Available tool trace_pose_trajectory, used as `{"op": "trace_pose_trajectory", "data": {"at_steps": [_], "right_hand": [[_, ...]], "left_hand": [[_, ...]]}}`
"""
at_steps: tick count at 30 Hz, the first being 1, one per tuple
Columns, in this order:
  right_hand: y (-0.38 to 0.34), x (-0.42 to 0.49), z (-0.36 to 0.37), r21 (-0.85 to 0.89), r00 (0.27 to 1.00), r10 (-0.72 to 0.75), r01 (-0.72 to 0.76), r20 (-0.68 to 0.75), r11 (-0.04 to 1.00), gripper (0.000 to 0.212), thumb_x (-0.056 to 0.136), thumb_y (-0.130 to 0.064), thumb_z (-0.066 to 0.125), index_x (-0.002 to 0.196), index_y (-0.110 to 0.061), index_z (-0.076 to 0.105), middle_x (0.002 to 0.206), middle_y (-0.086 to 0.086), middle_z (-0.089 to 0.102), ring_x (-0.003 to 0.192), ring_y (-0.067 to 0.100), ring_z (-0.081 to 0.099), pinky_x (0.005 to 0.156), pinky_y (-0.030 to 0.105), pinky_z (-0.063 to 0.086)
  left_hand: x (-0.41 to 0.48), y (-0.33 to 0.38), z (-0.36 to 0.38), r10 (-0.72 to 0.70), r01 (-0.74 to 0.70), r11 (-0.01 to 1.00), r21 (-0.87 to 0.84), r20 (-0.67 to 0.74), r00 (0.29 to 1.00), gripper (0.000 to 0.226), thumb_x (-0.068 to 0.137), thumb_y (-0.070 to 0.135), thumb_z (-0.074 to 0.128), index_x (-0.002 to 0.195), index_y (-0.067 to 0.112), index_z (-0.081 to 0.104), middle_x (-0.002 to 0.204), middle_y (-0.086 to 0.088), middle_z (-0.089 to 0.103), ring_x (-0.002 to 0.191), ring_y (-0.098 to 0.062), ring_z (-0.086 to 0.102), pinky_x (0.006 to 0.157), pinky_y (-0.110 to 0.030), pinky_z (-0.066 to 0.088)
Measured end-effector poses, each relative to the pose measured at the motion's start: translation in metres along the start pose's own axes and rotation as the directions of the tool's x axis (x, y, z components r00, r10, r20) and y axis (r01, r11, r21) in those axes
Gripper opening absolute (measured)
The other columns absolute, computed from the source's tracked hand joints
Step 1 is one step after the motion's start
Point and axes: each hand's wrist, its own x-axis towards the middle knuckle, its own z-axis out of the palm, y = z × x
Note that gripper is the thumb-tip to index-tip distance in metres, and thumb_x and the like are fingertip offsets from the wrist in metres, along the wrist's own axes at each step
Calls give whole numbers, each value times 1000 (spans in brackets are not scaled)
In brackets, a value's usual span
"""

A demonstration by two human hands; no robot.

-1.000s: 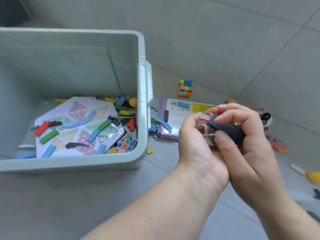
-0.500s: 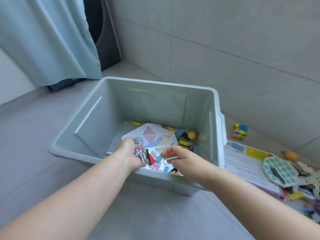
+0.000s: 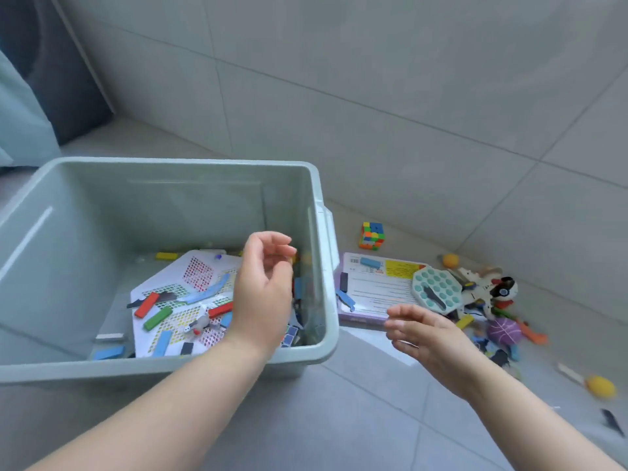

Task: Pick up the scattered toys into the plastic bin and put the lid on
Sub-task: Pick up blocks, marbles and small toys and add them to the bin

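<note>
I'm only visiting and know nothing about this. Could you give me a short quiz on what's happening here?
1. True or false: the lid is already on the plastic bin.
2. What lies partly on the purple box beside the bin? A) a teal bubble toy B) a spoon C) a shoe
3. Fill in: the left hand, above the bin, holds ____.
Key: 1 false; 2 A; 3 nothing.

One plastic bin [image 3: 170, 205] holding one white hexagonal board [image 3: 190, 266], two red blocks [image 3: 146, 304] and one green block [image 3: 157, 318]. Two hands: left hand [image 3: 263, 294], right hand [image 3: 431, 338]. On the floor [image 3: 339, 419]: one colour cube [image 3: 371, 235], one purple box [image 3: 373, 290], one teal bubble board [image 3: 436, 290], one purple ball [image 3: 504, 331], one orange ball [image 3: 451, 260], one yellow ball [image 3: 600, 386].
</note>
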Motion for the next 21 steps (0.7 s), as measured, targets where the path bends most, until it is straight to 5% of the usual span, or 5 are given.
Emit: {"op": "trace_pose_trajectory", "data": {"at_steps": [5, 8, 13, 17, 21], "right_hand": [[40, 24, -87, 80, 918, 122, -98, -378, 992, 15, 87, 3, 52, 92, -9, 60, 78, 5, 61, 69, 15, 57, 68, 22, 46], [61, 44, -125, 56, 864, 152, -143, -479, 988, 11, 88, -2, 54, 94, -9, 60, 89, 8, 58, 76, 18, 55, 69, 24, 45], [82, 92, -164, -233, 842, 35, -189, -539, 954, 43, 84, -20, 63, 123, -10, 46, 116, 9, 52, 100, 22, 52, 84, 31, 44], [79, 133, -182, -506, 826, -188, -131, -531, 853, 59, 84, -26, 63, 134, -11, 36, 133, 13, 42, 118, 26, 44, 93, 30, 37], [84, 165, -178, -400, 773, -141, -156, -619, 903, 55, 86, -35, 59, 135, -25, 36, 138, 16, 25, 120, 34, 40, 100, 33, 36]], "left_hand": [[-48, -23, 87, 325, -437, 898, 54, 588, 740, 26, 80, 4, 39, 97, 20, 52, 90, 4, 55, 88, -6, 50, 81, -10, 39], [-70, -68, 138, 84, -425, 878, 219, 805, 587, 37, 85, 6, 43, 122, 14, 47, 121, 0, 49, 115, -9, 43, 98, -16, 31], [-73, -144, 199, -407, -170, 760, 628, 662, 630, 57, 90, 19, 47, 142, 12, 25, 148, -4, 29, 137, -19, 28, 111, -25, 22], [-73, -181, 219, -555, -14, 701, 713, 558, 617, 58, 91, 18, 47, 143, 12, 23, 147, -4, 30, 135, -20, 31, 110, -26, 25], [-81, -200, 224, -629, 139, 682, 718, 479, 613, 56, 90, 16, 47, 141, 16, 25, 144, -4, 34, 130, -20, 37, 105, -27, 31]]}}
